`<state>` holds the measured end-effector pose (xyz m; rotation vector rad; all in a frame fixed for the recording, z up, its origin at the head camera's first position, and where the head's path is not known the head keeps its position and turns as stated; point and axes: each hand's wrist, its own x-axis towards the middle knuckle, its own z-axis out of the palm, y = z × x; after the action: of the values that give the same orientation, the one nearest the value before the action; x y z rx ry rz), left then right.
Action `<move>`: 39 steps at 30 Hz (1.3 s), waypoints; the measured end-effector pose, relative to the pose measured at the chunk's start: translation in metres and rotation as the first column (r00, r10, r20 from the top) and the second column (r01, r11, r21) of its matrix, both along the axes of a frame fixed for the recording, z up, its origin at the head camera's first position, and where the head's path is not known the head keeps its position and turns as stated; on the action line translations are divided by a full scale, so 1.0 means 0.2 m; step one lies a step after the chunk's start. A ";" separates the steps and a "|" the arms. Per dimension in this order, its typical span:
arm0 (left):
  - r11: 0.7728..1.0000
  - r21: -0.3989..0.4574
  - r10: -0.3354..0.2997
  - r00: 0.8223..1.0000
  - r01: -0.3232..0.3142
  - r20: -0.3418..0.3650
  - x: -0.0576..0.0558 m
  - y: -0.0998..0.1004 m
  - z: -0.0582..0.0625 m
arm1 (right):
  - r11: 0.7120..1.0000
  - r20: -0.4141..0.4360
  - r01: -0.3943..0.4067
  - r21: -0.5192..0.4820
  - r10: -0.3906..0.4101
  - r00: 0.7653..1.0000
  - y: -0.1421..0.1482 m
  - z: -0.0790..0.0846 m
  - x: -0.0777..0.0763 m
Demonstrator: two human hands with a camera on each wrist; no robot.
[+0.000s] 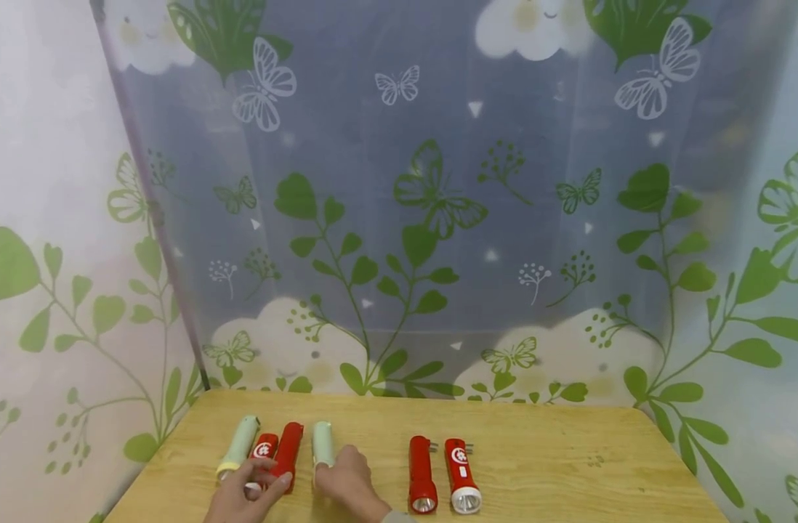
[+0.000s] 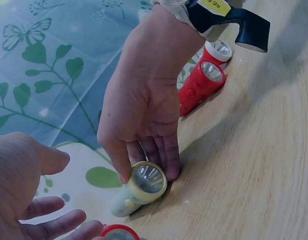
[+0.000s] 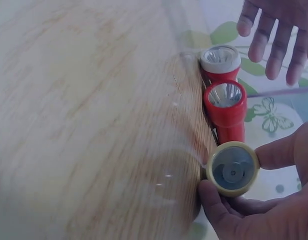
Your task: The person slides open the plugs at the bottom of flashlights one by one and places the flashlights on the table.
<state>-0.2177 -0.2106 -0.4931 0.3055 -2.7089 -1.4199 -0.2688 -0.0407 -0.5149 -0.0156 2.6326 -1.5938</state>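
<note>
My right hand [image 1: 353, 483] pinches the head end of a pale green flashlight [image 1: 323, 442] between thumb and fingers. In the right wrist view this flashlight's yellow rim [image 3: 209, 170] and lens face the camera. My left hand [image 1: 245, 494] is held over the lower ends of a plain red flashlight [image 1: 291, 450] and a red one with a white logo [image 1: 263, 447], partly hiding them. Its fingers look loosely extended in both wrist views, with nothing between them. Left of these lies another pale green flashlight [image 1: 240, 443] with a yellow rim.
To the right on the wooden table [image 1: 569, 465] lie a red flashlight [image 1: 421, 465] and a red one with a white head [image 1: 462, 476], both with plug prongs sticking out. A patterned curtain [image 1: 399, 290] stands behind the table, with more patterned cloth at both sides.
</note>
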 end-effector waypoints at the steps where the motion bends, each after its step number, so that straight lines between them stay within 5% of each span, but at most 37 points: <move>1: 1.000 0.007 0.000 1.000 0.000 0.001 0.00 0.00 0.00 | 1.000 0.010 0.002 -0.016 -0.002 1.000 0.01 0.00 0.00; 15: 0.997 0.061 -0.035 0.999 0.037 -0.034 -0.02 0.07 0.06 | 0.991 0.093 -0.035 -0.128 0.047 0.995 0.12 0.04 -0.02; 29: 0.998 0.041 -0.048 0.996 0.051 -0.074 -0.05 0.18 0.12 | 0.976 0.014 -0.063 -0.208 0.068 0.998 0.27 0.10 0.03; 39: 0.984 0.141 -0.090 0.989 0.106 -0.117 -0.12 0.27 0.15 | 0.960 -0.061 -0.119 -0.254 0.106 0.992 0.37 0.16 0.09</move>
<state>-0.2421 -0.1559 -0.4626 0.0980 -2.5697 -1.6149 -0.2499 0.0327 -0.4823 -0.2145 2.3874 -1.9035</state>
